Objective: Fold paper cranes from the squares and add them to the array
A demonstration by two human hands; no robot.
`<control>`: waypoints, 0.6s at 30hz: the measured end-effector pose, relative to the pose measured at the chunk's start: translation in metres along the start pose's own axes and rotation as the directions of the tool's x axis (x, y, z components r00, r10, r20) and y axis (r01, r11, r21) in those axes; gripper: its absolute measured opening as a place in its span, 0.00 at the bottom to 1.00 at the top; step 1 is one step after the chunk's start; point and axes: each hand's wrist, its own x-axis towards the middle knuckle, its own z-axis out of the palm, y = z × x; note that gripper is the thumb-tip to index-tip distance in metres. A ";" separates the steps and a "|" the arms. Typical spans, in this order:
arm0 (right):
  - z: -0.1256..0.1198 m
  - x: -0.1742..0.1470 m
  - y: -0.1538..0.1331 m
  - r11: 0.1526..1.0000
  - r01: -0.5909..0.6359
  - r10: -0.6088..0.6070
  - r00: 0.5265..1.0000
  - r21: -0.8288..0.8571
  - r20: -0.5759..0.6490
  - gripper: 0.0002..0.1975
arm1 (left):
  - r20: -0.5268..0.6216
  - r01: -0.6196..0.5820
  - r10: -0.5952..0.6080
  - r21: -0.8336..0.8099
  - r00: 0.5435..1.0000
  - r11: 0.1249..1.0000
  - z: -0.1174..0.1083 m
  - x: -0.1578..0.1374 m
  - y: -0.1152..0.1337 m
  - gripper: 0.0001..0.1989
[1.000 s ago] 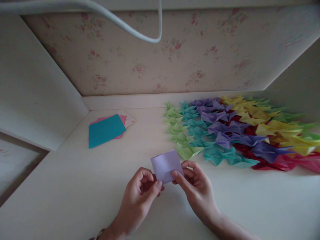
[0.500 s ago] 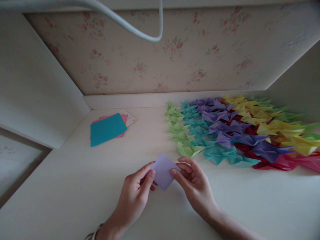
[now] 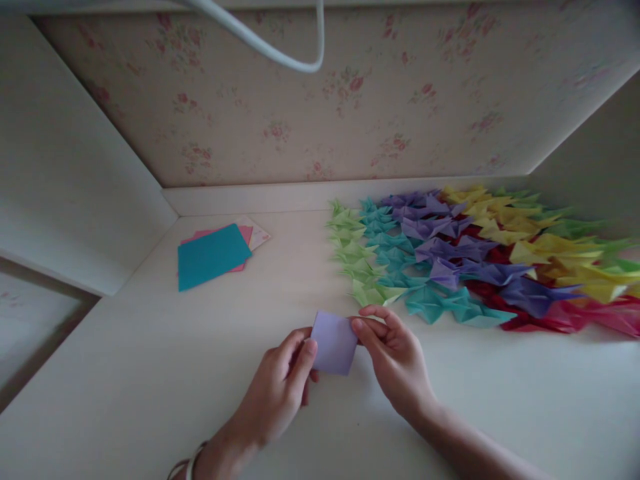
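Between my hands is a small square of purple folded paper (image 3: 334,343), held just above the white desk. My left hand (image 3: 283,380) pinches its left edge, thumb on top and fingers behind. At the upper right corner, the thumb and index finger of my right hand (image 3: 393,357) grip the same paper. The remaining fingers of my right hand are curled, and those of my left are partly hidden beneath the paper.
Rows of folded paper cranes (image 3: 453,250) in green, teal, purple, red and yellow cover the desk's right rear. A teal sheet (image 3: 214,257) lies over pink paper (image 3: 245,235) at the left rear. Above hangs a white cable (image 3: 270,50) before a floral wall panel (image 3: 300,120).
The purple paper has turned from a diamond to a nearly upright square. My right thumb has shifted from its right side to the upper right corner.
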 end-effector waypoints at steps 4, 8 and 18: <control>0.001 -0.002 0.000 1.000 0.002 -0.002 1.000 -0.012 0.030 0.17 | -0.042 -0.071 0.078 0.162 0.996 0.984 0.000 0.001 -0.003 0.20; 0.003 -0.002 -0.003 0.994 -0.105 0.104 0.991 0.004 0.090 0.20 | -0.079 -0.121 0.138 0.193 0.987 0.974 0.000 0.001 -0.004 0.18; 0.004 -0.004 -0.006 0.968 -0.048 0.092 0.981 -0.246 0.171 0.23 | -0.115 -0.142 0.159 0.143 0.981 0.979 0.001 -0.001 -0.002 0.17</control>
